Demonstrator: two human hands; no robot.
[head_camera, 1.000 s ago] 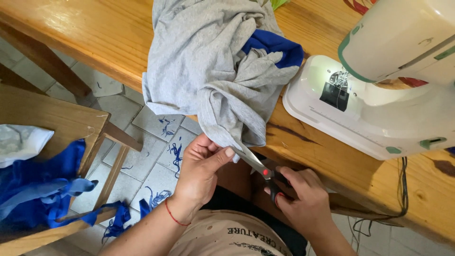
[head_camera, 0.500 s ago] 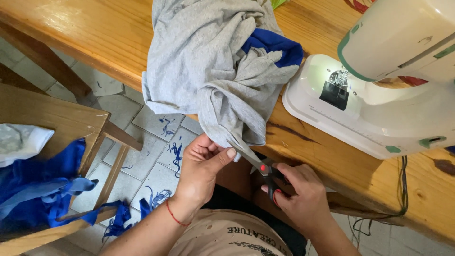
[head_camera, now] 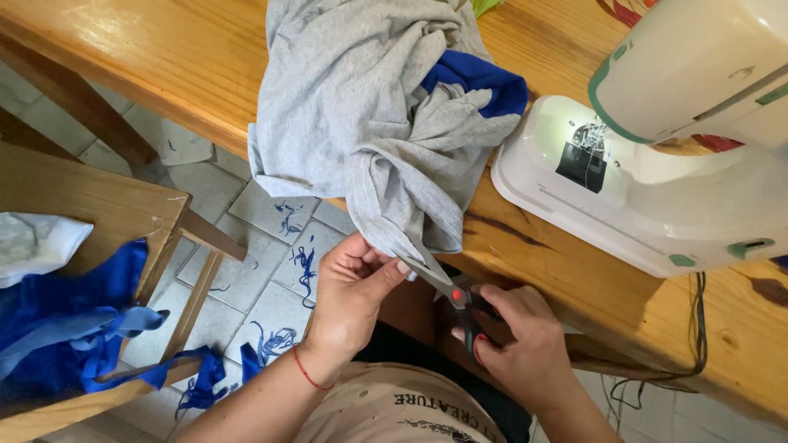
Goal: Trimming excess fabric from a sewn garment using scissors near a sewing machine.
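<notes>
A grey garment [head_camera: 369,107] with a blue part [head_camera: 476,78] lies bunched on the wooden table [head_camera: 164,57] and hangs over its front edge. My left hand [head_camera: 353,291] pinches the lowest hanging corner of the grey cloth between thumb and fingers. My right hand [head_camera: 517,344] grips a pair of scissors [head_camera: 447,287] with dark handles and a red pivot. The blades point up and left and sit at the cloth edge right beside my left thumb.
A white sewing machine [head_camera: 657,148] with green trim stands on the table at the right, its lamp lit. A wooden chair [head_camera: 90,213] at the left carries blue cloth [head_camera: 57,328] and white cloth [head_camera: 33,242]. Blue scraps [head_camera: 279,336] litter the tiled floor. Cables [head_camera: 698,328] hang at the right.
The scissors and my right hand have shifted slightly up and left toward the cloth corner. My left hand keeps its pinch on the grey cloth.
</notes>
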